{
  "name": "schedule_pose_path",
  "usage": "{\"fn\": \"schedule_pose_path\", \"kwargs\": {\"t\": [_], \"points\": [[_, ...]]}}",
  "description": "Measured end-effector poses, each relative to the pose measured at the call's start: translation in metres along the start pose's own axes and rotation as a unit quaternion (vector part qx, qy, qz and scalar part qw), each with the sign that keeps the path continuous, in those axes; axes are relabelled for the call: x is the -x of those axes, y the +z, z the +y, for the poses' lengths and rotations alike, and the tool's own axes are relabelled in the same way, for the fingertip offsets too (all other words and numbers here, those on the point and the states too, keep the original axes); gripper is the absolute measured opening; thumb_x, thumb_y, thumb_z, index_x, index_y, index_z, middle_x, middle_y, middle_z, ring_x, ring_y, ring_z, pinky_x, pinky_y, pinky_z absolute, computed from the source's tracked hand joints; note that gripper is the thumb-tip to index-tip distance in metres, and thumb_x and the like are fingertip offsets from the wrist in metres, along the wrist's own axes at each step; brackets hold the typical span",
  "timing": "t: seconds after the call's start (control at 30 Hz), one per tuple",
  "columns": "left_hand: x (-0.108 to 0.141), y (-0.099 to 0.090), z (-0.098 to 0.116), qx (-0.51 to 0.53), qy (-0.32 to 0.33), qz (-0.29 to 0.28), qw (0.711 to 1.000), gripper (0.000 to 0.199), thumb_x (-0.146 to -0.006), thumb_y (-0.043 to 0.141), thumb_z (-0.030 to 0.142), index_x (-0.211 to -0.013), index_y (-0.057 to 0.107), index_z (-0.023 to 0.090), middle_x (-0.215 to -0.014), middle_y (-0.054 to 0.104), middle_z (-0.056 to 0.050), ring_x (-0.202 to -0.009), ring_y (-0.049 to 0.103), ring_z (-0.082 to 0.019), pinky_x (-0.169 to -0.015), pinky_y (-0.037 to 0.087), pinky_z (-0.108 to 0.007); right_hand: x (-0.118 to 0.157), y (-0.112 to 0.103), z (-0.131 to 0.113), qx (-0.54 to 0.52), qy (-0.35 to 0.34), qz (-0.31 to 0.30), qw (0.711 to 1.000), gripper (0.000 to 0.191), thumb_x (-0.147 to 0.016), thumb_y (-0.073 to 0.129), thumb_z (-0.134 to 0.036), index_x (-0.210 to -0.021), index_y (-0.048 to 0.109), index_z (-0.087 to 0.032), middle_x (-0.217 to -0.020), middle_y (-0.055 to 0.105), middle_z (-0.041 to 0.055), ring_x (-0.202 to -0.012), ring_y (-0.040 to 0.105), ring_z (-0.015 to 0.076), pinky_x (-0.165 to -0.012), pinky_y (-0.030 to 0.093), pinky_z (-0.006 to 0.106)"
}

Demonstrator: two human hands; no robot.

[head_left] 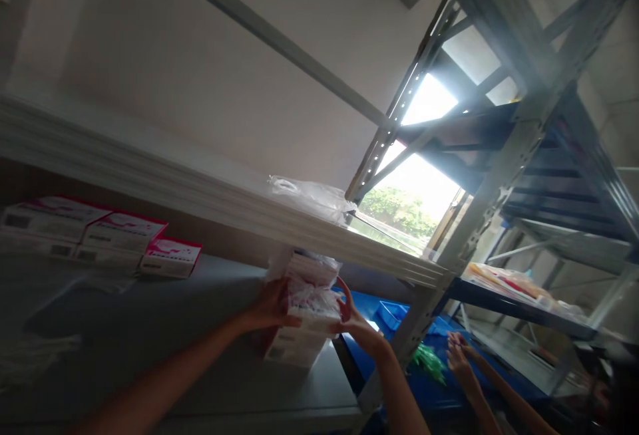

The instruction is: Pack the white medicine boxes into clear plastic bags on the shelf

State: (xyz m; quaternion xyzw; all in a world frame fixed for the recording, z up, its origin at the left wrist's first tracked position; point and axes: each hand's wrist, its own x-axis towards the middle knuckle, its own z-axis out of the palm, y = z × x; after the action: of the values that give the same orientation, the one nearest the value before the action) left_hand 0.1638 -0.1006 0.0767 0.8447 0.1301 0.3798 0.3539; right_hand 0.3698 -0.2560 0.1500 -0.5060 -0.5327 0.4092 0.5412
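A stack of white boxes [294, 347], partly covered by clear plastic [314, 298], sits near the right end of the grey shelf [210, 335]. My left hand [269, 305] presses on the stack's left side, thumb across the front. On the opposite side, my right hand [353, 320] curves its fingers around the upper part. Both hands grip the stack between them. Its back and underside are hidden. The picture is dim and somewhat blurred.
Pink-and-white boxes [170, 259] stand at the shelf's left. A beam [200, 212] crosses above, with a clear plastic bag [314, 197] on top. A metal upright [469, 222] rises to the right. Beyond it, another person's hands [462, 358] are near green plastic [428, 363] and a blue tray [392, 313].
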Motion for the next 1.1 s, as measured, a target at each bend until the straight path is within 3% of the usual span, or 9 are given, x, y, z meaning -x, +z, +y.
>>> {"fn": "schedule_pose_path", "kwargs": {"t": [0.2,0.37,0.5,0.57,0.7,0.77,0.83,0.93,1.1], "points": [[0.015,0.015,-0.009,-0.068,-0.048,0.047,0.995,0.106,-0.065,0.073,0.067,-0.149,0.032,0.017,-0.146,0.038,-0.020,-0.134,0.031,-0.042,-0.113,0.018,-0.060,0.000,-0.005,0.033,-0.012,-0.032,0.086,0.996,0.111,-0.053,0.083,-0.030,-0.150,0.030,-0.033,-0.142,0.051,0.0128,-0.119,0.059,0.0330,-0.092,0.052,0.048],[0.032,0.020,-0.007,-0.098,-0.070,0.085,0.989,0.096,-0.077,0.066,0.064,-0.153,0.023,0.022,-0.153,0.028,-0.019,-0.141,0.021,-0.041,-0.114,0.008,-0.063,0.007,-0.009,0.070,-0.006,-0.061,0.144,0.988,0.107,-0.060,0.080,-0.041,-0.151,0.025,-0.034,-0.139,0.053,0.0151,-0.124,0.056,0.0321,-0.096,0.049,0.052],[0.072,-0.001,-0.002,-0.131,-0.065,0.096,0.985,0.086,-0.086,0.061,0.054,-0.155,0.019,0.022,-0.157,0.021,-0.017,-0.144,0.016,-0.038,-0.117,0.004,-0.061,0.029,0.009,0.111,0.037,-0.101,0.312,0.944,0.110,-0.062,0.074,-0.048,-0.152,0.012,-0.037,-0.151,0.038,0.0134,-0.133,0.045,0.0316,-0.095,0.049,0.050],[0.101,-0.021,0.000,-0.156,-0.053,0.096,0.982,0.078,-0.089,0.059,0.047,-0.153,0.023,0.024,-0.158,0.022,-0.014,-0.145,0.016,-0.036,-0.118,0.003,-0.059,0.046,0.026,0.132,0.081,-0.108,0.378,0.916,0.102,-0.066,0.069,-0.050,-0.151,0.016,-0.033,-0.152,0.034,0.0154,-0.133,0.044,0.0339,-0.091,0.051,0.049],[0.160,-0.078,0.004,-0.224,-0.054,0.145,0.962,0.052,-0.088,0.058,0.031,-0.139,0.047,0.029,-0.152,0.034,-0.008,-0.140,0.028,-0.031,-0.117,0.014,-0.056,0.079,0.087,0.161,0.160,-0.143,0.446,0.869,0.059,-0.076,0.060,-0.045,-0.130,0.045,-0.026,-0.129,0.054,0.0174,-0.108,0.059,0.0347,-0.080,0.051,0.047],[0.186,-0.115,0.007,-0.266,-0.078,0.179,0.944,0.033,-0.086,0.053,0.019,-0.117,0.063,0.027,-0.138,0.050,-0.007,-0.130,0.042,-0.028,-0.112,0.029,-0.051,0.087,0.133,0.165,0.175,-0.163,0.426,0.873,0.033,-0.080,0.055,-0.038,-0.111,0.056,-0.026,-0.112,0.060,0.0136,-0.092,0.062,0.0307,-0.076,0.050,0.044],[0.211,-0.155,0.008,-0.310,-0.116,0.199,0.922,0.027,-0.083,0.044,0.008,-0.090,0.066,0.022,-0.112,0.063,-0.006,-0.111,0.055,-0.025,-0.100,0.040,-0.044,0.087,0.186,0.161,0.191,-0.186,0.351,0.898,0.015,-0.081,0.052,-0.031,-0.090,0.062,-0.026,-0.100,0.062,0.0109,-0.092,0.061,0.0295,-0.077,0.049,0.041],[0.245,-0.213,0.006,-0.397,-0.182,0.231,0.869,0.021,-0.082,0.044,0.009,-0.087,0.063,0.019,-0.096,0.065,-0.007,-0.097,0.060,-0.025,-0.089,0.044,-0.040,0.065,0.262,0.146,0.222,-0.204,0.205,0.931,0.022,-0.085,0.043,-0.022,-0.077,0.064,-0.025,-0.097,0.062,0.0098,-0.099,0.059,0.0266,-0.090,0.044,0.042],[0.284,-0.268,-0.011,-0.464,-0.350,0.183,0.793,0.029,-0.089,0.046,0.022,-0.114,0.055,0.011,-0.103,0.067,-0.014,-0.088,0.066,-0.027,-0.081,0.047,-0.036,-0.011,0.354,0.123,0.242,-0.223,0.025,0.944,0.030,-0.084,0.047,-0.020,-0.106,0.066,-0.025,-0.123,0.059,0.0091,-0.120,0.051,0.0240,-0.104,0.038,0.044]]}}
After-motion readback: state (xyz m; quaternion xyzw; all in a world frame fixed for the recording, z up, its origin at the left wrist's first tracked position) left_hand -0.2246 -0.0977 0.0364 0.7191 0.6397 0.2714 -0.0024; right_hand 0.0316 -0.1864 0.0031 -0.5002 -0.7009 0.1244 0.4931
